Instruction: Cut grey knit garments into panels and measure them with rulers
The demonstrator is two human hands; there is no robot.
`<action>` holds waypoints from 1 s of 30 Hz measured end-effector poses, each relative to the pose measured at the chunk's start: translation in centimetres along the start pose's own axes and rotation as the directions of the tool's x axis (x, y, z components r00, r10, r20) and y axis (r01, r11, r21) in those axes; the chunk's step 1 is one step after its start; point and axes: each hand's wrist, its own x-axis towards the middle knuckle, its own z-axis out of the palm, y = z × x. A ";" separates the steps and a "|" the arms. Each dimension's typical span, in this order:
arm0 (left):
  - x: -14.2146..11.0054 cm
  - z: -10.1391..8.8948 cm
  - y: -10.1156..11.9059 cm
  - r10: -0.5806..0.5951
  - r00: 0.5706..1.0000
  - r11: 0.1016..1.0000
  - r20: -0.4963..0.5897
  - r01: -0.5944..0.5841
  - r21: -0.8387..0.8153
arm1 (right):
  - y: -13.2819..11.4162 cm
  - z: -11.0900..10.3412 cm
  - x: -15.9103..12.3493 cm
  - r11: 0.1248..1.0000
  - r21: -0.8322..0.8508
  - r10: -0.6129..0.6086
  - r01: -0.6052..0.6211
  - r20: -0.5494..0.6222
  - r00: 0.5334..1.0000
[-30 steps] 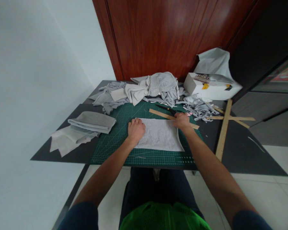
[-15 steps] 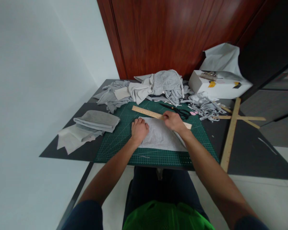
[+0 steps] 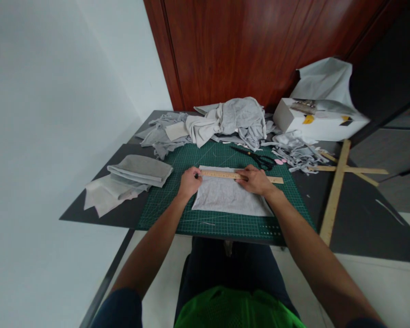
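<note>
Lying at the far left on the dark grey, smooth table top (image 3: 305, 189): pale off-white fabric pieces (image 3: 104, 197) with uneven edges, and partly over them, a thick folded grey cloth (image 3: 140, 169), soft and rounded at the fold. Further right and behind, crumpled in a long loose heap, grey and cream knitted fabric (image 3: 235, 119).

Spread on the green gridded cutting mat (image 3: 164, 214), in the middle: a light grey, roughly four-sided cloth (image 3: 228, 197), flat but softly wrinkled, with long axis from left to right. Laid across its far part, a straight, thin, pale wooden ruler (image 3: 222, 174), pointing also left to right, with right end a little nearer to the body and past the cloth, over the mat.

Touching the ruler at its left end with the left hand (image 3: 190, 181), fingers curled; cannot tell if clasped on it, because of a small dark thing between the fingers. Grasping the ruler right of its middle with the right hand (image 3: 254, 180), thumb and fingers closed on it.

Resting behind the right hand, black-handled metal scissors (image 3: 259, 158), then small pink flat pieces (image 3: 280, 161), tangled grey fabric strips (image 3: 299, 152), a white rectangular box (image 3: 323, 126) and crossed wooden strips (image 3: 336, 193).
</note>
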 end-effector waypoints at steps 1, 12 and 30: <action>0.1 0.1 0.0 -0.010 1.000 1.000 -0.006 0.010 -0.015 | 0.1 0.0 -0.2 1.000 -0.017 0.006 -0.006 -0.003 1.000; 0.4 -0.5 0.0 0.153 0.980 0.984 0.127 -0.162 0.069 | -0.6 0.0 0.2 0.999 0.042 0.000 0.000 0.019 1.000; 1.5 -1.1 -0.8 0.117 0.981 0.990 0.156 -0.128 0.065 | 4.7 -1.0 -2.0 0.983 0.009 0.181 -0.181 -0.031 0.983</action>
